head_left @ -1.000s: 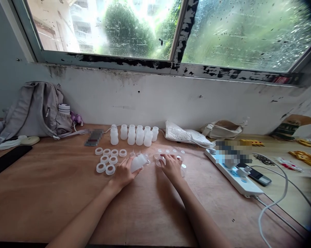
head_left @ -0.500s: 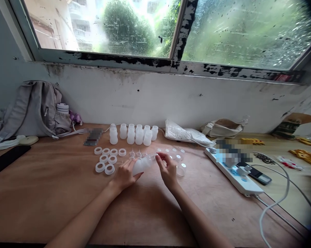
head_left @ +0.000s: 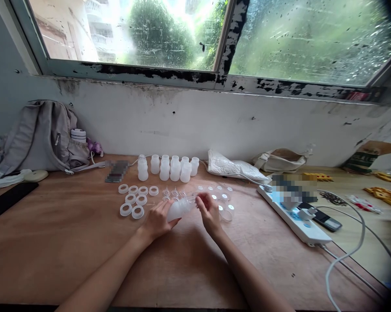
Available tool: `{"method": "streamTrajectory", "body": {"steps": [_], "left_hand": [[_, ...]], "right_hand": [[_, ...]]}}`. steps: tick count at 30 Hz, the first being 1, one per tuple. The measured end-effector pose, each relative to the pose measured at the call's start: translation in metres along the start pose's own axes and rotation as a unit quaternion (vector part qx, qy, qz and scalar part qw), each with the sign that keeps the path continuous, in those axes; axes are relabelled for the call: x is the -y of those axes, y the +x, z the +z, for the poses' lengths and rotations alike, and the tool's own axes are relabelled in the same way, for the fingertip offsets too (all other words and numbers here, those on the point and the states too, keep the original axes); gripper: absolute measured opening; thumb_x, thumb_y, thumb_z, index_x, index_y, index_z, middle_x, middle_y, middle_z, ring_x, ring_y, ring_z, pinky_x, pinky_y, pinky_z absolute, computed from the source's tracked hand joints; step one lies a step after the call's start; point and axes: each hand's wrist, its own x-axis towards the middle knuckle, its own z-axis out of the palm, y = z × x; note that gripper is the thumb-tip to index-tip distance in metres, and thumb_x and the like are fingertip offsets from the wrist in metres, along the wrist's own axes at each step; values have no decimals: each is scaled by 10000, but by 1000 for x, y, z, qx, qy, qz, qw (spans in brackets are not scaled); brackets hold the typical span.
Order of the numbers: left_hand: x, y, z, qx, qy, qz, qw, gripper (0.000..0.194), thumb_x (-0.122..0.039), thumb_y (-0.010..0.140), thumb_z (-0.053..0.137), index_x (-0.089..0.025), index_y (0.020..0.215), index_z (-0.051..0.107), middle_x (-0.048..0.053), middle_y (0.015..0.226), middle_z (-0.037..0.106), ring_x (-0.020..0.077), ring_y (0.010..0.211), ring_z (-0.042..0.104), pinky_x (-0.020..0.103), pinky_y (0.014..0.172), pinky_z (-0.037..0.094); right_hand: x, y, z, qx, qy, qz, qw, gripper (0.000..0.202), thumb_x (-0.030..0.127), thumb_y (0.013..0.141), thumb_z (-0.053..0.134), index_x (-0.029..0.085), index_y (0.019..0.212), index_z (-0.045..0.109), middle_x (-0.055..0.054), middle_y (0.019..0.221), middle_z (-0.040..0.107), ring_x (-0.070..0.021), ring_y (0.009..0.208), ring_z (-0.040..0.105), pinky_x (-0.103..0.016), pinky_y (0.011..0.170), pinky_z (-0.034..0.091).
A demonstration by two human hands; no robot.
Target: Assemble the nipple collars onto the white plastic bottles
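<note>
Here the bottle [head_left: 175, 210] slants, seemingly capped end toward the right hand [head_left: 209, 212]

The small bottle [head_left: 175, 211] is of milky white, half-transparent material with a rounded body, and it lies tilted in the left hand [head_left: 158, 218], above the bench [head_left: 182, 268], its bottom end toward the palm and its neck end pointing to the right and slightly upward. At this neck end there is a clear cap [head_left: 191, 202], thin and see-through, which the fingertips of the right hand [head_left: 209, 211] touch at its far end; whether it is fully seated cannot be told.
</note>
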Motion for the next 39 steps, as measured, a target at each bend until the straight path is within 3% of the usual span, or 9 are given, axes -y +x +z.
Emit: {"method": "streamTrajectory", "body": {"steps": [4, 9, 15, 19, 31, 39], "left_hand": [[1, 0, -2, 43, -18, 49, 998, 419, -356, 707, 546, -173, 1073, 453, 77, 949, 604, 217, 863, 574, 332, 739, 471], [1, 0, -5, 111, -21, 104, 988, 423, -283, 673, 564, -174, 1069, 462, 69, 936, 606, 211, 839, 571, 323, 722, 469], [4, 0, -7, 125, -12, 113, 986, 439, -262, 662, 561, -176, 1082, 467, 73, 921, 606, 213, 830, 568, 318, 716, 461], [6, 1, -10, 130, -5, 111, 985, 423, -281, 670, 551, -186, 1077, 482, 65, 874, 610, 208, 779, 573, 312, 677, 458], [5, 1, -17, 157, -23, 115, 981, 421, -264, 600, 578, -197, 1012, 524, 53, 846, 616, 204, 753, 576, 294, 661, 453], [6, -1, -17, 154, -15, 124, 980, 391, -277, 586, 564, -202, 969, 537, 43, 785, 609, 202, 718, 570, 287, 639, 437]], "right_hand": [[-4, 4, -2, 44, 119, 111, 986, 388, 474, 806, 351, 180, 622, 523, 8, 537, 460, -98, 425, 394, -224, 392, 285], [-7, 11, -4, 116, 222, 245, 937, 497, 558, 774, 321, 162, 579, 548, -28, 576, 538, -113, 485, 456, -236, 460, 338], [-2, 9, -1, 218, 236, 280, 905, 540, 585, 759, 328, 150, 569, 587, -43, 586, 586, -130, 529, 502, -241, 498, 355], [-1, 6, 1, 241, 237, 319, 886, 536, 583, 752, 354, 145, 574, 607, -33, 553, 580, -119, 471, 487, -235, 460, 345], [-5, -4, 9, 247, 240, 265, 900, 507, 551, 769, 374, 152, 542, 591, -46, 649, 607, -125, 566, 521, -225, 510, 385], [1, -11, 12, 251, 232, 235, 910, 478, 531, 783, 377, 160, 551, 568, -25, 593, 565, -127, 559, 505, -229, 508, 380]]}}
